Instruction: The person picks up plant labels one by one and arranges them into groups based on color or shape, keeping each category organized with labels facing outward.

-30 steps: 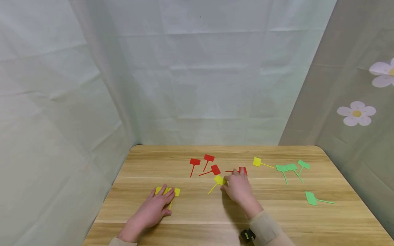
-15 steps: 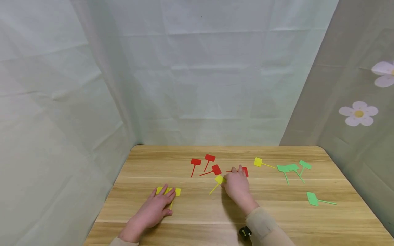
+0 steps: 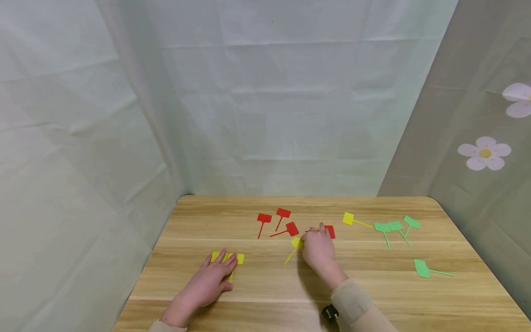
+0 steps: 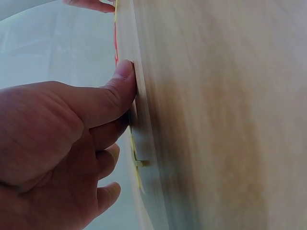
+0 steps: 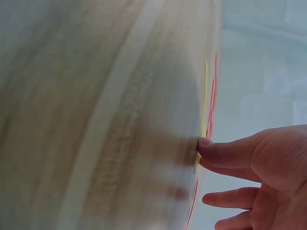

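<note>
Flat on the table (image 3: 265,286), my left hand (image 3: 205,281) rests its spread fingers over two yellow plant labels, (image 3: 240,259) whose heads lie side by side and are partly covered. My right hand (image 3: 319,251) pinches the head of another yellow plant label (image 3: 295,243) between thumb and forefinger; its stem points toward me and left. In the right wrist view, the thumb (image 5: 206,147) presses on this label close to the tabletop. Just beyond that hand lies a red plant label (image 3: 330,231), part of it hidden by the fingers.
Three more red labels (image 3: 264,218) lie at the back centre. A single yellow label (image 3: 348,218) sits right of them, and several green labels (image 3: 421,268) lie at the right. Pale cloth walls (image 3: 265,115) surround the table's back and sides.
The yellow label in my right hand has turned slightly, its stem tip shifting right and its head more covered. My right hand has drawn back a little from the red label. The left hand stays put.
</note>
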Demonstrator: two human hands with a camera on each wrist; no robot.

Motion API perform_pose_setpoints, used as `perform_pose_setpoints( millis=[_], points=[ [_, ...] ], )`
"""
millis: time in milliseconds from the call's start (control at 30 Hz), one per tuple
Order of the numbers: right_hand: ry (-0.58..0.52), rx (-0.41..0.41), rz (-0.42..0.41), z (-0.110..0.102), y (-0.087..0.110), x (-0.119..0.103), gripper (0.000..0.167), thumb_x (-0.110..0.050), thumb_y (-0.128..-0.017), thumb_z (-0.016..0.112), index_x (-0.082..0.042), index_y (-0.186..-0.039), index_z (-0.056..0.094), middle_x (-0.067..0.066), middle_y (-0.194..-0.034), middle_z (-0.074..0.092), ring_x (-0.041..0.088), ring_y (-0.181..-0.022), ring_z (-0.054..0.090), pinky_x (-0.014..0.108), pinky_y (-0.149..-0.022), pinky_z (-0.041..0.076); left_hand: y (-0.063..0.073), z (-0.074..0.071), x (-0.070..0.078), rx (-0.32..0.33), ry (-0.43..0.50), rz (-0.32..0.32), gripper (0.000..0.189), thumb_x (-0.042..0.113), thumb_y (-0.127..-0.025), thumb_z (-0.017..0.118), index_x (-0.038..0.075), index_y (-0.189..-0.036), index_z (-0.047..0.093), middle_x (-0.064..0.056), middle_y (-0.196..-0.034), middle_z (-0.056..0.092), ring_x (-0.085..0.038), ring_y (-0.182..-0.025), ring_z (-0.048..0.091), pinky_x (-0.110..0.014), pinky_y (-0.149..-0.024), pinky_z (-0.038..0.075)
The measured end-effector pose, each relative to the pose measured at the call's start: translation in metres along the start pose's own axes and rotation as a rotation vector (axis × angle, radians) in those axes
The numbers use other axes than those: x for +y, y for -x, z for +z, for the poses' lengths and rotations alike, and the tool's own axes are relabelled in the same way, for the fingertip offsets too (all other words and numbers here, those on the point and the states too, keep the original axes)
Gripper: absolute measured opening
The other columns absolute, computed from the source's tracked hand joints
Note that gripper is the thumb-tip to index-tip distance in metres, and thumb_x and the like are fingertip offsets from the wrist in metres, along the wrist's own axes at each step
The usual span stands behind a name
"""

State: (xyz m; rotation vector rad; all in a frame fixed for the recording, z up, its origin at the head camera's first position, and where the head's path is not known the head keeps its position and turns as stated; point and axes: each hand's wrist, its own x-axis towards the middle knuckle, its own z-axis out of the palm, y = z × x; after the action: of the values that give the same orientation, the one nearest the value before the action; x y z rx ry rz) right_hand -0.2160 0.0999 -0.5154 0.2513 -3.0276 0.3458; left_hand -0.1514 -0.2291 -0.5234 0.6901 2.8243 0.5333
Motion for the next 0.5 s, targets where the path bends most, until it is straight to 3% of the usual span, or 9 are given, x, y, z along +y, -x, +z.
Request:
perform_pose_setpoints(
  millis=[233, 500],
  points=[
    [-0.063, -0.008, 0.010, -0.0018, -0.0021, -0.0030, 0.027, -0.008, -0.085, 0.086, -0.008, -0.112, 0.084, 0.023, -0.125, 0.073, 0.061, -0.138, 0.048, 0.066, -0.118, 0.038, 0.0002, 0.0000, 0.0005, -0.012, 0.003, -0.017, 0.070, 0.018, -0.090, 0.084, -0.002, -0.151, 0.057, -0.016, -0.161, 0.051, -0.045, -0.156, 0.031, -0.073, -0.123, 0.017],
    [-0.065, -0.028, 0.003, 0.0008, -0.0063, -0.0087, 0.031, -0.022, -0.085, 0.091, -0.012, -0.114, 0.085, 0.026, -0.131, 0.070, 0.062, -0.141, 0.043, 0.067, -0.119, 0.035, 0.0003, -0.0013, 0.0024, -0.007, -0.004, -0.013, 0.070, 0.018, -0.089, 0.084, -0.002, -0.151, 0.057, -0.016, -0.161, 0.050, -0.046, -0.156, 0.032, -0.073, -0.123, 0.017]
  ],
)
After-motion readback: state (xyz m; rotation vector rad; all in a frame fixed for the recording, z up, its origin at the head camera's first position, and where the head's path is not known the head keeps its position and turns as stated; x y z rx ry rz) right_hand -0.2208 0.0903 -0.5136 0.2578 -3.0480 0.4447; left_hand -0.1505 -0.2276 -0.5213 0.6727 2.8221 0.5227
